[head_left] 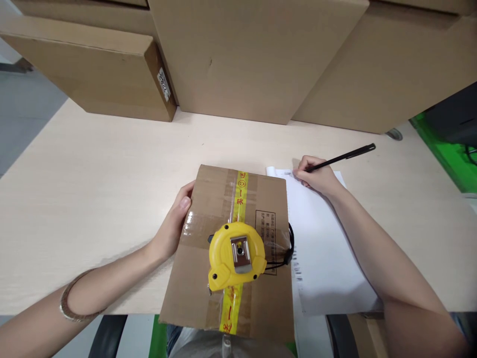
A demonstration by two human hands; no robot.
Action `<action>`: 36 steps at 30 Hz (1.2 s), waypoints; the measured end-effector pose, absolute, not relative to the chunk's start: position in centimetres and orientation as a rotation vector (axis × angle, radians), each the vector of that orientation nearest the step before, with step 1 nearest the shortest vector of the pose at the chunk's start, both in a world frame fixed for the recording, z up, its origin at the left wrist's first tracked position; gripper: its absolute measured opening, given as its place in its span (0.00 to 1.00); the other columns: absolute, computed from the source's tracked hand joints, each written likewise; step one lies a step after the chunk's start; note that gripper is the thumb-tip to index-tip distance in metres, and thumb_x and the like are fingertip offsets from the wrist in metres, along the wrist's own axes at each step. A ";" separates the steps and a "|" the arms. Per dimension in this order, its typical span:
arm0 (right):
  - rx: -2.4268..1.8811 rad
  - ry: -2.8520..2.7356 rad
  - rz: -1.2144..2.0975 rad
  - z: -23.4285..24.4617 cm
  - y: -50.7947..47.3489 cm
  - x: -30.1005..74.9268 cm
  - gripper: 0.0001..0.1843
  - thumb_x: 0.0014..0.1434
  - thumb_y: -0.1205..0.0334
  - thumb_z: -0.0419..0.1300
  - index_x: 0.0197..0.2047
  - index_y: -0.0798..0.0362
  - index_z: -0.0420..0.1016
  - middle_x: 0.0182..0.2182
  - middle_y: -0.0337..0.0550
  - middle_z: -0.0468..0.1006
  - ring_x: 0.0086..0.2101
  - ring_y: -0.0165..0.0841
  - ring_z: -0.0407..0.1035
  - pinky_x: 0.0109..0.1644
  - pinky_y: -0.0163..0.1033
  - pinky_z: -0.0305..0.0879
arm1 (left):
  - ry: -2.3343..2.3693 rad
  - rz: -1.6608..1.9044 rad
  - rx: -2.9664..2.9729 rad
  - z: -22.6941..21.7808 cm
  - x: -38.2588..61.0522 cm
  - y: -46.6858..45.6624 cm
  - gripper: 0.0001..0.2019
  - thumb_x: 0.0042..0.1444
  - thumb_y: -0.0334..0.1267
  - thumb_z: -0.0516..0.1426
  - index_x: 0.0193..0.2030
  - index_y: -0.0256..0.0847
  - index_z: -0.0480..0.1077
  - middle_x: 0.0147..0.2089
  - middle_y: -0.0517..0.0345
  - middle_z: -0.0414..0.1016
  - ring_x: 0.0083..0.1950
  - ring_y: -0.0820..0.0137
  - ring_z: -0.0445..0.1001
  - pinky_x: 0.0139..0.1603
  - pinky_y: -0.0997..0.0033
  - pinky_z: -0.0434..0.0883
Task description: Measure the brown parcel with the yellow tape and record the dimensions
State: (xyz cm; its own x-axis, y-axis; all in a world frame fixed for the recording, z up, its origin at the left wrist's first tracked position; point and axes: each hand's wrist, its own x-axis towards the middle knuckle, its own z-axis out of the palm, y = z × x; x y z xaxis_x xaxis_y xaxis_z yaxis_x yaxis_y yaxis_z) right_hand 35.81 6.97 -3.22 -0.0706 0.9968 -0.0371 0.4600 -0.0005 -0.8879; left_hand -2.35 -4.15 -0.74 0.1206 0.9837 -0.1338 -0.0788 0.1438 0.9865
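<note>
A small cardboard box [261, 293] sealed with clear and yellow printed tape lies at the table's near edge. On top of it rests a yellow tape measure [235, 261] with a metal clip and a black wrist strap. My left hand [173, 226] grips the box's left edge, thumb on top. My right hand [316, 175] holds a black pen [345, 156], its tip on the top of a white paper sheet [328, 258] that lies to the right of the box.
Large cardboard boxes [257, 54] stand in a row along the back of the light wooden table [93, 189]; one at the left [97, 74] carries a small white label. A green surface [452, 159] shows at the far right.
</note>
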 end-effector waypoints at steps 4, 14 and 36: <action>-1.497 -1.606 1.042 -3.1 6.8 35.8 0.21 0.49 0.55 0.73 0.20 0.48 0.64 0.15 0.36 0.70 0.15 0.25 0.60 0.20 0.35 0.55 | 1.128 1.079 1.095 -0.8 -2.4 -4.1 0.21 0.63 0.60 0.56 0.54 0.51 0.75 0.65 0.55 0.74 0.69 0.47 0.69 0.66 0.51 0.73; -1.473 -1.623 1.047 -2.9 6.1 35.1 0.22 0.50 0.55 0.76 0.20 0.50 0.68 0.17 0.36 0.72 0.16 0.23 0.57 0.20 0.35 0.52 | 1.112 1.088 1.086 -0.9 -2.3 -4.1 0.20 0.63 0.58 0.56 0.54 0.50 0.75 0.65 0.55 0.75 0.69 0.46 0.68 0.70 0.49 0.69; -1.535 -1.612 1.102 -2.5 6.3 34.9 0.23 0.47 0.55 0.77 0.20 0.50 0.65 0.15 0.35 0.71 0.15 0.24 0.60 0.19 0.33 0.53 | 1.139 1.089 1.080 -0.6 -2.2 -4.2 0.20 0.64 0.58 0.55 0.53 0.50 0.75 0.65 0.57 0.75 0.70 0.49 0.68 0.66 0.53 0.72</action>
